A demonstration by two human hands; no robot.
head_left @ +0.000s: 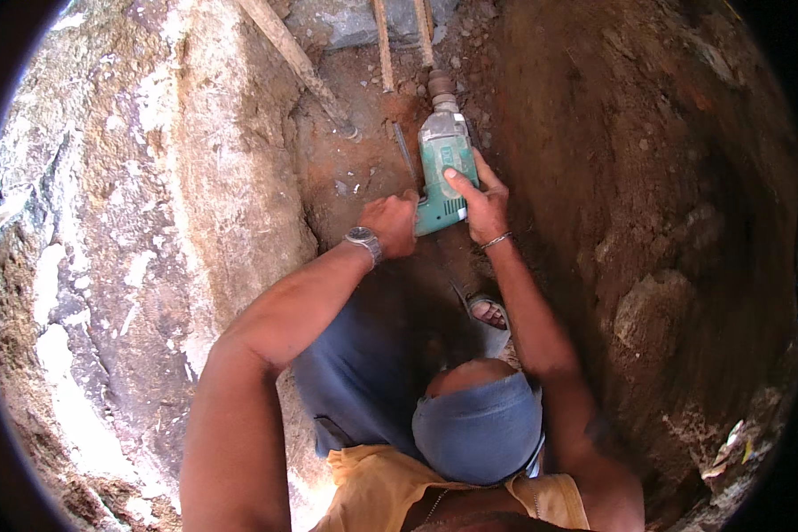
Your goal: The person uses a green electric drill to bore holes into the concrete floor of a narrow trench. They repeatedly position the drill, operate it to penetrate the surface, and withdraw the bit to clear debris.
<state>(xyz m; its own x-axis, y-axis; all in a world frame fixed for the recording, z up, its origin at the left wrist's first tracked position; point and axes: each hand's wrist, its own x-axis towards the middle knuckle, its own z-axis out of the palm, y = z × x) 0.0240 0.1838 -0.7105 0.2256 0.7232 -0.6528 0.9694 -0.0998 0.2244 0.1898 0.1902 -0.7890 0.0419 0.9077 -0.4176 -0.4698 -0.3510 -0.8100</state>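
A green power drill (pixel 448 155) with a grey front housing lies across both my hands, its chuck (pixel 442 86) pointing away from me. My left hand (pixel 390 223), with a metal watch at the wrist, is closed round the drill's rear handle. Against the right side of the drill body, my right hand (pixel 482 202) grips with its thumb on top and fingers partly hidden underneath. A narrow wooden-looking stick (pixel 424 34) lines up with the chuck; whether it is fixed in it I cannot tell. A thin dark rod (pixel 403 146) shows just left of the drill.
Rough rock (pixel 142 222) rises on the left, and a brown earth wall (pixel 612 160) stands close on the right. A thick wooden pole (pixel 297 62) leans at the far left, near another thin stick (pixel 384 44). My sandalled foot (pixel 488 312) is below the drill.
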